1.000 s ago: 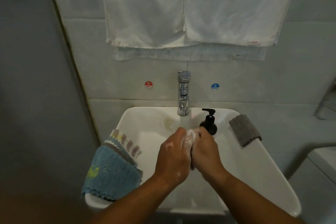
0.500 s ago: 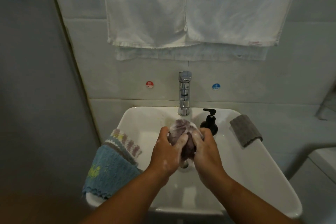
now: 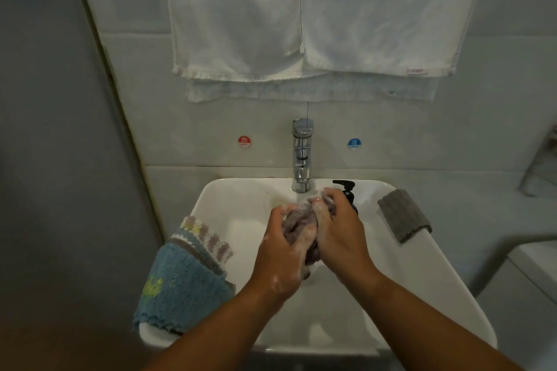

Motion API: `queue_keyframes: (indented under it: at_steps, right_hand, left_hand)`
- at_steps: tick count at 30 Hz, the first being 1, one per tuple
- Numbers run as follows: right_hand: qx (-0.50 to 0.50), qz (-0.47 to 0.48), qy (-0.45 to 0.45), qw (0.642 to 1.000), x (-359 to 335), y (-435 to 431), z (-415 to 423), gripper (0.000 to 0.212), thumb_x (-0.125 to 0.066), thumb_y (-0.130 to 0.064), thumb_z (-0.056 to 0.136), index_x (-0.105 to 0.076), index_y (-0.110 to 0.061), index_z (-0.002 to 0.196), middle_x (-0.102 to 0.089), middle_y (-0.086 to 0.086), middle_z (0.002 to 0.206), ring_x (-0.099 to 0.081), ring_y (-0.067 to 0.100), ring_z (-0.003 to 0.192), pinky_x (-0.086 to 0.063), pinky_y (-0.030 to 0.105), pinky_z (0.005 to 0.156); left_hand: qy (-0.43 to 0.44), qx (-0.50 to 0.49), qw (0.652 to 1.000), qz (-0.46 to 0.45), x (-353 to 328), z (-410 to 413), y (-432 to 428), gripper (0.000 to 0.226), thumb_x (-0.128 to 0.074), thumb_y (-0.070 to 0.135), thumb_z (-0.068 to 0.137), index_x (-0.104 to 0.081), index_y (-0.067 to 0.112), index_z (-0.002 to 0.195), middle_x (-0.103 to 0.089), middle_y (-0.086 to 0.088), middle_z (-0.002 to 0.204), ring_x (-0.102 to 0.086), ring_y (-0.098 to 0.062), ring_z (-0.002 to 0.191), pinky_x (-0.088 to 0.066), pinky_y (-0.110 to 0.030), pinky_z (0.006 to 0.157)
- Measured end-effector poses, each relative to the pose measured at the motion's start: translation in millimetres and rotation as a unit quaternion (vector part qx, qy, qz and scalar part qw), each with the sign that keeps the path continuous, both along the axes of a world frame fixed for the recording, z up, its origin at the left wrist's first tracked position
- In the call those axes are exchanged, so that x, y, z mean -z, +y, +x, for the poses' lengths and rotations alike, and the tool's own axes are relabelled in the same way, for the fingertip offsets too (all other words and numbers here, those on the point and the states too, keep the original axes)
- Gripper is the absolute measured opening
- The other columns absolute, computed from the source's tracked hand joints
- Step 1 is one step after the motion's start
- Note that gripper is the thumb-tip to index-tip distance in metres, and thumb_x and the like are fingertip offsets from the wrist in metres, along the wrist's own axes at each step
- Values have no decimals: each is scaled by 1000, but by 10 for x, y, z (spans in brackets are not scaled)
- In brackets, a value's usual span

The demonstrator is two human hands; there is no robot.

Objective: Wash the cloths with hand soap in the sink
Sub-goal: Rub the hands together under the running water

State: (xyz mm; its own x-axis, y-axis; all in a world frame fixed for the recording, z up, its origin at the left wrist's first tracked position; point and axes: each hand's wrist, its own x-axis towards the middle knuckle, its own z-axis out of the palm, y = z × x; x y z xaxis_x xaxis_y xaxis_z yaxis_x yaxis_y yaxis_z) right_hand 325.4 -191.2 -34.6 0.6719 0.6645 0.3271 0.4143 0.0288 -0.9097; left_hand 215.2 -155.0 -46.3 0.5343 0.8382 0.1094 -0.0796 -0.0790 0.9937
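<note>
Hanging on the far wall, the white towels (image 3: 301, 24) are cut off by the top edge, and a second hem shows below them, so I cannot tell how many layers there are. The sink (image 3: 422, 295) is under them, and its near rim is partly hidden by both forearms. On its left rim lies the blue cloth (image 3: 180, 286), which covers a part of the striped cloth (image 3: 205, 235); whether these are two pieces is hard to say. The left hand (image 3: 280, 262) and the right hand (image 3: 340, 232) meet over the basin, both with fingers curled tightly around the purple cloth (image 3: 297, 221), which is soapy and mostly hidden between them. The grey cloth (image 3: 402, 215) lies on the right rim, apart from the hands. The faucet (image 3: 302, 156) stands at the far rim, just beyond the hands. Only the pump of the soap bottle (image 3: 345, 187) shows behind the right hand.

Half a second ago the bottle body was visible; now the right hand is farther, nearer to the faucet, and the cloth bulges less above the fingers.

Counted: two white towel panels, one sink, four cloths at the sink if the striped one is separate, two hands, one faucet, one bottle, one red sticker (image 3: 244, 141), one blue sticker (image 3: 354, 143).
</note>
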Motion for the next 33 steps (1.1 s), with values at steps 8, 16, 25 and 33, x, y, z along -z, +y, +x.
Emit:
queue_keyframes:
  at_steps: [8,16,25,33]
  right_hand:
    - [-52,-48,-10,997,88,-67,-385,5,-48,-33,105,-49,-32,100,-62,-12,88,-66,7,77,-57,17,63]
    - [35,-102,-54,993,13,102,-1,11,-50,-28,105,-57,-24,97,-61,-11,83,-63,5,73,-42,10,54]
    - [-36,-21,-61,997,-127,-1,-248,15,-47,-30,105,-56,-27,93,-64,-10,78,-63,-8,72,-46,8,57]
    - [-63,-85,-38,994,48,-62,-343,13,-50,-34,104,-54,-24,96,-64,-6,83,-64,6,69,-46,12,51]
  left_hand:
    - [121,-187,970,98,-33,127,266,8,-47,32,106,-48,28,113,-66,0,105,-63,-15,91,-56,-36,84]
    - [72,-40,994,77,-13,100,-41,21,-34,40,108,-52,29,113,-69,-1,101,-71,-15,91,-64,-40,75]
    - [161,-81,970,160,29,63,169,7,-45,33,107,-50,29,109,-66,6,89,-66,-17,78,-56,-22,61]
    - [192,-145,961,141,-76,39,238,8,-42,29,108,-49,25,107,-59,8,83,-56,-9,71,-43,-13,56]
